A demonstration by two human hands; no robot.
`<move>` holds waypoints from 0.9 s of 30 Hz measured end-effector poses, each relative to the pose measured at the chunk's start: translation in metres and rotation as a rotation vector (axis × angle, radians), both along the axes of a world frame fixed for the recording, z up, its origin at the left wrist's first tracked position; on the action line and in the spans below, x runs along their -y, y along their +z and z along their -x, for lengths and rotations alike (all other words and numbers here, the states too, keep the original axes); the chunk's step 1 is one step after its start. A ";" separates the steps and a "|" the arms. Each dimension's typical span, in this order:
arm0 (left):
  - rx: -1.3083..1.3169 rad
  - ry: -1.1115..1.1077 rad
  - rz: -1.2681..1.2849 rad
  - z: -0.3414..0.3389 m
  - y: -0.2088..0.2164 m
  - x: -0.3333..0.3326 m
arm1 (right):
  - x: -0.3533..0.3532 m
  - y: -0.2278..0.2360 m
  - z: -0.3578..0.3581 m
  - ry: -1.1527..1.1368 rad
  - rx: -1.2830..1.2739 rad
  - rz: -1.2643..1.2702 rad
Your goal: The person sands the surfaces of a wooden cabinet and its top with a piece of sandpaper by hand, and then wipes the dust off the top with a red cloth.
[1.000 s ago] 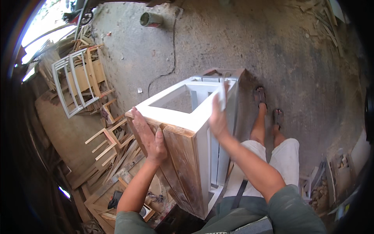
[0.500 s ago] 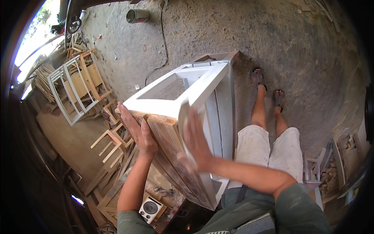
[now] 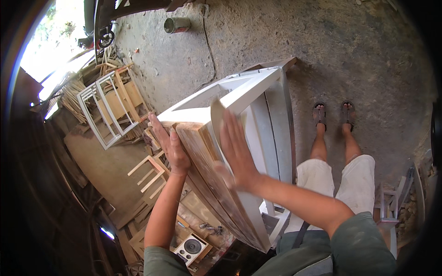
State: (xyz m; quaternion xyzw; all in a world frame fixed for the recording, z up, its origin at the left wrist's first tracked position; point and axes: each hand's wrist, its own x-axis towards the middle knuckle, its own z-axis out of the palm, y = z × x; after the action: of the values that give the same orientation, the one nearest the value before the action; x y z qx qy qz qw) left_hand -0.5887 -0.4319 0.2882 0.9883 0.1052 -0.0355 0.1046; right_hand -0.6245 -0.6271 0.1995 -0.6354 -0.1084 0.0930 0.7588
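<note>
A piece of wooden furniture (image 3: 209, 161), partly painted white, stands tilted before me, its bare brown boards facing left and near. My left hand (image 3: 172, 149) lies open against the bare wood along its left edge, fingers stretched toward the top corner. Under my right hand (image 3: 237, 149) is a tan sheet of sandpaper (image 3: 216, 114), pressed flat against the white side by the corner. The right fingers lie long over the sheet and are slightly blurred; part of the sheet is hidden beneath the palm.
White frames (image 3: 102, 110) lean on wood strips at the left. A small unpainted wooden frame (image 3: 152, 172) and a speaker (image 3: 192, 246) sit nearer. A metal can (image 3: 177, 25) lies on the floor by a cable (image 3: 209, 50). A small stool (image 3: 388, 207) stands at the right.
The view has shifted, so the furniture appears further right. My right hand still rubs on the white side with the sheet; my left stays on the wood. My feet have come side by side.
</note>
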 end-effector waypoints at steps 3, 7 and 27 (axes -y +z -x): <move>0.011 0.016 0.018 0.003 -0.001 0.004 | 0.021 0.021 0.079 0.145 -0.008 -0.024; 0.015 0.012 0.030 0.004 0.003 0.006 | 0.001 0.000 0.026 0.006 0.104 -0.040; 0.026 0.009 0.047 0.010 -0.001 -0.001 | -0.012 -0.014 -0.007 -0.113 -0.054 -0.075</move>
State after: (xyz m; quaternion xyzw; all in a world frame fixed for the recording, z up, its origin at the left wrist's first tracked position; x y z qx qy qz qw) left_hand -0.5983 -0.4306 0.2876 0.9855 0.1074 -0.0248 0.1292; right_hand -0.6170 -0.6156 0.1852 -0.6091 -0.0552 0.0629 0.7887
